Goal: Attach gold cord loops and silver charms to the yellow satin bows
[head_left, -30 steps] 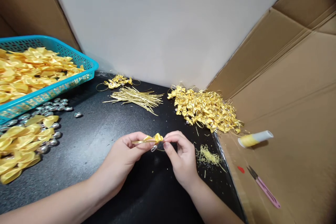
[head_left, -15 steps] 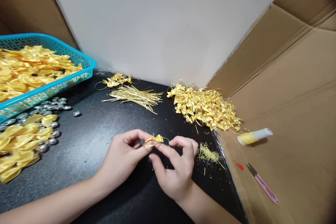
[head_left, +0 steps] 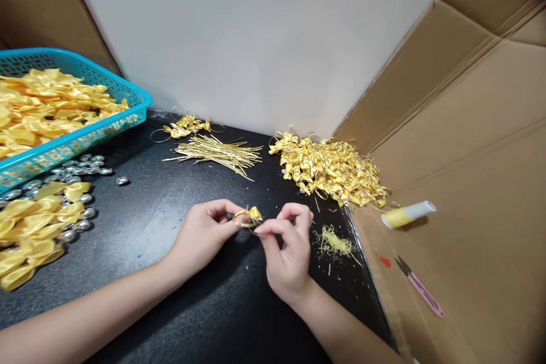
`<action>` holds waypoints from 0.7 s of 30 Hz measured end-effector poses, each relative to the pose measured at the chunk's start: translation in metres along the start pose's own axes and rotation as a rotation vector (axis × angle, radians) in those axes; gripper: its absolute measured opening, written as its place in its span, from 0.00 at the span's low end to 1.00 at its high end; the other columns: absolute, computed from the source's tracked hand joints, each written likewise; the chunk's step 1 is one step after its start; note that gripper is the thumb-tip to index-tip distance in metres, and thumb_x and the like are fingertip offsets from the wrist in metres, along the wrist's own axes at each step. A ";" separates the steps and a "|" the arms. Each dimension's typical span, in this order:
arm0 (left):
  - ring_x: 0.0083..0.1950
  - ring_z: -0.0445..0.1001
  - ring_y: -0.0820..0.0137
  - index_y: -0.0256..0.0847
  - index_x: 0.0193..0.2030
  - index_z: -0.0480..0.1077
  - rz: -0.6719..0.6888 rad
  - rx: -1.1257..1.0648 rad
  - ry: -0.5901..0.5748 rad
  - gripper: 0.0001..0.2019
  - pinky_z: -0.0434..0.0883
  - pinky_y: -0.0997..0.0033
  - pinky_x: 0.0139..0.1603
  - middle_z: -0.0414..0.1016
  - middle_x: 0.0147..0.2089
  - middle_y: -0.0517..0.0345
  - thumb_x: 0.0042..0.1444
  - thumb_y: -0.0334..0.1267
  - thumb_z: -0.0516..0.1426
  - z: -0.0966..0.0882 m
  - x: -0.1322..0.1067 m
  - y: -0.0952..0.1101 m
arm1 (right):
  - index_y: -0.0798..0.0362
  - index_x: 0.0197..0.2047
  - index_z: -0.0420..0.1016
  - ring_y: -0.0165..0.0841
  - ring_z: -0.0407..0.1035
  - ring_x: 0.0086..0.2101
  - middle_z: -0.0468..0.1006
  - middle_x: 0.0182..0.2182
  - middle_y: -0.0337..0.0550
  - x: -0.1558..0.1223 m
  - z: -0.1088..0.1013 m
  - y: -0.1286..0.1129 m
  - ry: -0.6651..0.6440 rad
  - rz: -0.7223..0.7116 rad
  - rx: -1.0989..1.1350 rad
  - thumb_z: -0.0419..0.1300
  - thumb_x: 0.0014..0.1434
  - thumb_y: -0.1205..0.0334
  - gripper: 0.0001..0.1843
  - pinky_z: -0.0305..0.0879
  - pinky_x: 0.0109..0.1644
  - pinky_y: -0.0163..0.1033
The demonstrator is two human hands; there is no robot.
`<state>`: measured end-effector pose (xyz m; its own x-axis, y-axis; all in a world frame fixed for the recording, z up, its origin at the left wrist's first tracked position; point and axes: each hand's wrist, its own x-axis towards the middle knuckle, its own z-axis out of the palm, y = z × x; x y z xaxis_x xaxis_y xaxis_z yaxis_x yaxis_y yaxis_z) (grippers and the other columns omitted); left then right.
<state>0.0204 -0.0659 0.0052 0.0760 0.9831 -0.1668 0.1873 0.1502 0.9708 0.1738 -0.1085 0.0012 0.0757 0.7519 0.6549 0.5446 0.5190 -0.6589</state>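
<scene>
Between thumb and fingers, my left hand pinches a small yellow ribbon bow above the black table. Gold cord hangs in a thin loop at the bow. My right hand is closed in a pinch just right of the bow, its thumb and index fingertips on the end of that cord. The part of the bow under my left fingers is hidden. Beyond my hands lies a bundle of straight gold cord lengths.
A turquoise basket of yellow bows stands at left. Before it lie silver beads and loose bows. Finished-looking corded bows are heaped back right. Cord scraps, a yellow-and-white tube and pink-handled snips lie right.
My right hand has drawn back slightly from the bow, its thumb and index finger now pressed together on the cord. My left hand keeps its pinch. The whole view has shifted slightly.
</scene>
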 end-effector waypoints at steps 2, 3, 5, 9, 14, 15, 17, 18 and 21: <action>0.26 0.71 0.69 0.38 0.25 0.77 -0.067 -0.054 -0.002 0.12 0.65 0.73 0.29 0.78 0.25 0.55 0.40 0.45 0.65 -0.002 0.008 0.000 | 0.46 0.34 0.73 0.33 0.66 0.38 0.66 0.37 0.41 0.008 -0.010 -0.008 0.034 0.077 0.238 0.56 0.64 0.64 0.07 0.65 0.42 0.43; 0.28 0.72 0.68 0.38 0.26 0.77 -0.094 -0.083 0.002 0.12 0.66 0.72 0.31 0.79 0.26 0.54 0.39 0.45 0.66 -0.002 0.011 -0.001 | 0.46 0.34 0.71 0.31 0.68 0.35 0.68 0.37 0.40 0.012 -0.016 -0.012 0.039 0.124 0.379 0.55 0.65 0.63 0.07 0.67 0.38 0.40; 0.32 0.74 0.66 0.38 0.25 0.77 -0.113 -0.130 0.021 0.12 0.69 0.70 0.36 0.81 0.31 0.52 0.38 0.45 0.66 -0.004 0.017 -0.001 | 0.45 0.37 0.69 0.26 0.68 0.25 0.73 0.34 0.37 0.022 -0.030 -0.020 0.018 0.205 0.632 0.53 0.67 0.63 0.06 0.65 0.27 0.34; 0.45 0.75 0.61 0.38 0.21 0.76 -0.050 -0.158 0.071 0.11 0.69 0.68 0.46 0.80 0.45 0.47 0.37 0.44 0.67 -0.007 0.023 -0.003 | 0.46 0.37 0.69 0.25 0.69 0.21 0.74 0.27 0.33 0.038 -0.056 -0.024 0.008 0.241 0.771 0.55 0.66 0.62 0.04 0.65 0.21 0.30; 0.43 0.76 0.63 0.38 0.23 0.77 -0.093 -0.173 0.056 0.10 0.69 0.70 0.44 0.81 0.43 0.49 0.38 0.43 0.67 -0.007 0.025 -0.003 | 0.47 0.36 0.75 0.24 0.67 0.23 0.71 0.25 0.34 0.056 -0.087 -0.017 0.155 0.235 0.759 0.64 0.59 0.62 0.02 0.65 0.23 0.29; 0.40 0.76 0.65 0.39 0.25 0.78 -0.114 -0.179 0.050 0.10 0.68 0.71 0.42 0.82 0.41 0.50 0.39 0.43 0.67 -0.007 0.025 -0.003 | 0.47 0.37 0.76 0.24 0.66 0.24 0.71 0.26 0.35 0.058 -0.092 -0.016 0.184 0.246 0.747 0.66 0.57 0.63 0.04 0.65 0.23 0.29; 0.33 0.74 0.69 0.39 0.28 0.79 -0.152 -0.176 0.033 0.10 0.66 0.73 0.34 0.82 0.35 0.53 0.40 0.42 0.66 -0.007 0.023 -0.001 | 0.46 0.37 0.78 0.24 0.66 0.25 0.71 0.27 0.35 0.060 -0.099 -0.015 0.209 0.248 0.731 0.69 0.53 0.64 0.07 0.63 0.23 0.28; 0.29 0.72 0.71 0.39 0.28 0.79 -0.166 -0.168 0.026 0.09 0.64 0.74 0.31 0.81 0.31 0.54 0.40 0.42 0.66 -0.006 0.023 -0.001 | 0.45 0.36 0.79 0.23 0.66 0.26 0.71 0.27 0.35 0.060 -0.100 -0.014 0.203 0.245 0.727 0.70 0.53 0.64 0.08 0.63 0.24 0.28; 0.21 0.64 0.74 0.39 0.24 0.77 -0.194 -0.148 0.015 0.09 0.56 0.75 0.23 0.75 0.21 0.60 0.41 0.43 0.65 -0.006 0.021 0.001 | 0.39 0.34 0.79 0.26 0.70 0.31 0.77 0.35 0.36 0.059 -0.098 -0.015 0.154 0.248 0.714 0.69 0.54 0.63 0.06 0.67 0.28 0.31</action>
<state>0.0168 -0.0443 0.0036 0.0380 0.9354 -0.3515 0.0512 0.3494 0.9356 0.2518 -0.1118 0.0855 0.2689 0.8427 0.4664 -0.1702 0.5181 -0.8382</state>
